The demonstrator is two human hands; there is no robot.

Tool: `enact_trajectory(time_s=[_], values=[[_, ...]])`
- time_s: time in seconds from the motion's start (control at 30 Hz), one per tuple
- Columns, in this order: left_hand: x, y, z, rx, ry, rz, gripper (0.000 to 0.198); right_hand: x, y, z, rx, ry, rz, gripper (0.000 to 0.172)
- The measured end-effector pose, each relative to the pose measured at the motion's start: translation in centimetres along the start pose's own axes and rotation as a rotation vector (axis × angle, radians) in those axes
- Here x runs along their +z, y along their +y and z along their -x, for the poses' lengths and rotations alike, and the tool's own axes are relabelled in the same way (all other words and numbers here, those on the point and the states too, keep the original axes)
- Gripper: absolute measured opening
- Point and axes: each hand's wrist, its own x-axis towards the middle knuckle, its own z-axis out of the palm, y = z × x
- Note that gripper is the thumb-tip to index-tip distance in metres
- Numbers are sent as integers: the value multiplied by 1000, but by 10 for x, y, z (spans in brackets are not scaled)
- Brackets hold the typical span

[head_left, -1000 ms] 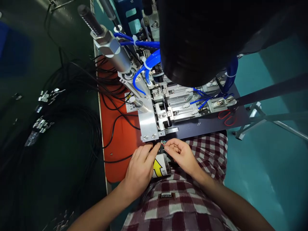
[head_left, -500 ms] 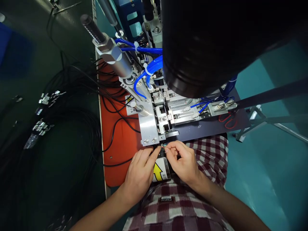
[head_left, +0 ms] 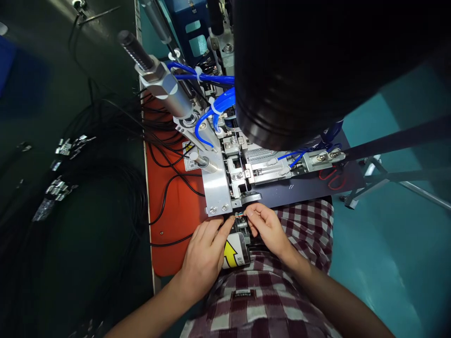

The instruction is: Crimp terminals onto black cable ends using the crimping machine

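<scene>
My left hand (head_left: pixel 207 249) is closed at the front edge of the metal machine (head_left: pixel 215 188), its thumb and forefinger on the end of a black cable (head_left: pixel 171 243) with thin coloured wires (head_left: pixel 239 214). My right hand (head_left: pixel 267 227) pinches the tips of those wires, just right of my left fingertips. Below the wires sits a small metal mechanism (head_left: pixel 242 226), and nearer to me a part with a yellow arrow label (head_left: pixel 230 253), which my left hand partly covers.
A large black cylinder (head_left: pixel 282 70) overhangs the upper right. Blue air tubes (head_left: pixel 223 99) run over the machine. On the left are an orange board (head_left: pixel 172 202) and black cables with metal connectors (head_left: pixel 58 188). A checked apron (head_left: pixel 260 300) covers my lap.
My right hand has shifted slightly right and up, opening a gap between my fingertips where the coloured wires and the metal mechanism now show more. My left hand has barely moved.
</scene>
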Motion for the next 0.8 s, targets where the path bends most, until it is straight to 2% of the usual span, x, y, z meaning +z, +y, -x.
enact_trajectory(time_s=[0.13, 0.3, 0.47, 0.63, 0.8], values=[[-1, 0, -1, 3, 15, 1, 38, 7, 3, -1, -60, 5, 60, 26], [0, -1, 0, -9, 31, 31, 39, 13, 2, -5, -20, -11, -36, 26], [3, -2, 0, -20, 53, 56, 38, 12, 3, -4, -78, 24, 31, 25], [6, -3, -1, -19, 72, 53, 38, 14, 4, -3, -41, -5, -28, 27], [10, -7, 0, -18, 122, 100, 42, 12, 1, -1, -109, 7, 121, 26]])
